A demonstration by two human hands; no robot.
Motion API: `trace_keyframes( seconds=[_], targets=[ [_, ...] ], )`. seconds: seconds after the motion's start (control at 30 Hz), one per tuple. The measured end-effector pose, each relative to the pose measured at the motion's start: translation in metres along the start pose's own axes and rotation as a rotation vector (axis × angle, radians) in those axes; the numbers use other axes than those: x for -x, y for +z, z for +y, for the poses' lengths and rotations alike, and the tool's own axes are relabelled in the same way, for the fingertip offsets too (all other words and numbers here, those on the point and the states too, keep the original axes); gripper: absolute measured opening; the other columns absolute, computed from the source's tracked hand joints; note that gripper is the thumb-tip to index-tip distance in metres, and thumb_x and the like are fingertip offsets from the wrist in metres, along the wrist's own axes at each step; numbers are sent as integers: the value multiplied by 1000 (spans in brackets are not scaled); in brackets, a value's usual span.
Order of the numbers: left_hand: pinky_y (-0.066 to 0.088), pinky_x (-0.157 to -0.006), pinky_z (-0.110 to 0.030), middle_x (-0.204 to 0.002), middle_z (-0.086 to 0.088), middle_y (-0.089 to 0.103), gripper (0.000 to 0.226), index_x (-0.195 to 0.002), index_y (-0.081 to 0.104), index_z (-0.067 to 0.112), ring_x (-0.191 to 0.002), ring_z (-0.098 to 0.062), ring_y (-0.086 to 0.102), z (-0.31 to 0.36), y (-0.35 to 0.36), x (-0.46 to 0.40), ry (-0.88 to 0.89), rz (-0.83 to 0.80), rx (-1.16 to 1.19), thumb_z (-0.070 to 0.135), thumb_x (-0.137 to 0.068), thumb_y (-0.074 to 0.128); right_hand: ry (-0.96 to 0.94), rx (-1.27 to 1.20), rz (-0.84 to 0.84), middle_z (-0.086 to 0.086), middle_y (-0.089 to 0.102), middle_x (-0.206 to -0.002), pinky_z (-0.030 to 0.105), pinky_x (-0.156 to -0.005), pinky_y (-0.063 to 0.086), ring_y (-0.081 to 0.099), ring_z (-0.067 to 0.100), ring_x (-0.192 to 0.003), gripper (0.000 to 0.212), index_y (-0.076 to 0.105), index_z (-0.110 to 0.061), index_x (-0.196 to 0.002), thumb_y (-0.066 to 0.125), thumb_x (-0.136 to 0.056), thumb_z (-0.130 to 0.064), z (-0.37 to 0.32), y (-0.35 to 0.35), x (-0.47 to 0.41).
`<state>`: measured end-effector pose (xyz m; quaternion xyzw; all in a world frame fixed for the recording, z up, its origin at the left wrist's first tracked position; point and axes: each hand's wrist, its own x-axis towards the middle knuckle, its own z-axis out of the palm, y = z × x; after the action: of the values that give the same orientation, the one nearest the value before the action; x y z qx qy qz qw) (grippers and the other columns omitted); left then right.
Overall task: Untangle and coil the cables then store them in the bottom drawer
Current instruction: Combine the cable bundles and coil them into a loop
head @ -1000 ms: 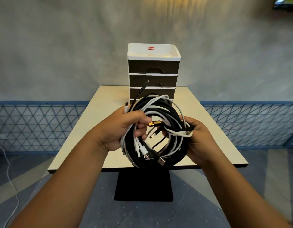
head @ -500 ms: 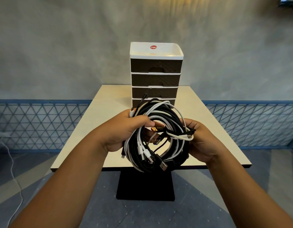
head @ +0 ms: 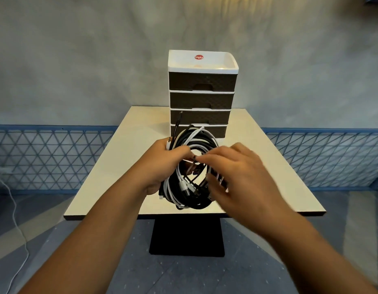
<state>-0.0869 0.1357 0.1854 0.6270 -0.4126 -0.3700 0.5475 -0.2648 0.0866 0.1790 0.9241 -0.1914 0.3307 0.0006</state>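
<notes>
Gripping the cable bundle (head: 191,166) above the counter (head: 124,158), the left hand (head: 162,164) is curling its fingers round it; the right hand (head: 234,177) is hovering, fingers spread. Limp, springy loops probably want pinching where strands cross.

Red "Uniplus" sticker (head: 199,57), atop drawer unit (head: 201,81)
</notes>
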Motion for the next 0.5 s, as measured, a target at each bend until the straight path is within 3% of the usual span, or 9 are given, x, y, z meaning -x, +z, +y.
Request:
trace_keyframes(
  seconds=[0.1, 0.23, 0.37, 0.5],
  targets=[
    [53, -79, -49, -81, -22, 61, 23, -97, 65, -4, -77, -31, 62, 0, 9, -1, -3, 7, 3, 11, -81, 59, 111, 242, -46, -5, 64, -104, 37, -68, 41, 50, 25, -90, 43, 63, -26, -114, 64, -74, -10, -2, 28, -5],
    [45, -66, -37, -72, -14, 52, 9, -79, 61, 2, -68, -24, 54, -4, 17, -4, -25, 36, -15, 10, -79, 58, 131, 293, -1, -2, 60, -94, 38, -67, 39, 49, 26, -86, 19, 67, -23, -98, 66, -80, -15, 9, 44, -8],
    [48, -65, -36, -67, -8, 55, 6, -81, 63, 9, -64, -21, 58, -12, 15, -7, -44, 33, -22, 10, -81, 57, 55, 264, -11, -1, 56, -86, 37, -66, 38, 48, 24, -82, 9, 70, -23, -93, 70, -84, -23, 21, 52, -7],
    [50, -68, -36, -70, -11, 59, 12, -88, 63, -1, -68, -20, 62, -14, 8, -5, -59, -31, 16, 8, -85, 55, -25, 184, 40, 2, 57, -82, 35, -62, 38, 49, 24, -75, 11, 70, -16, -89, 62, -88, -24, 27, 52, -4]
  ],
)
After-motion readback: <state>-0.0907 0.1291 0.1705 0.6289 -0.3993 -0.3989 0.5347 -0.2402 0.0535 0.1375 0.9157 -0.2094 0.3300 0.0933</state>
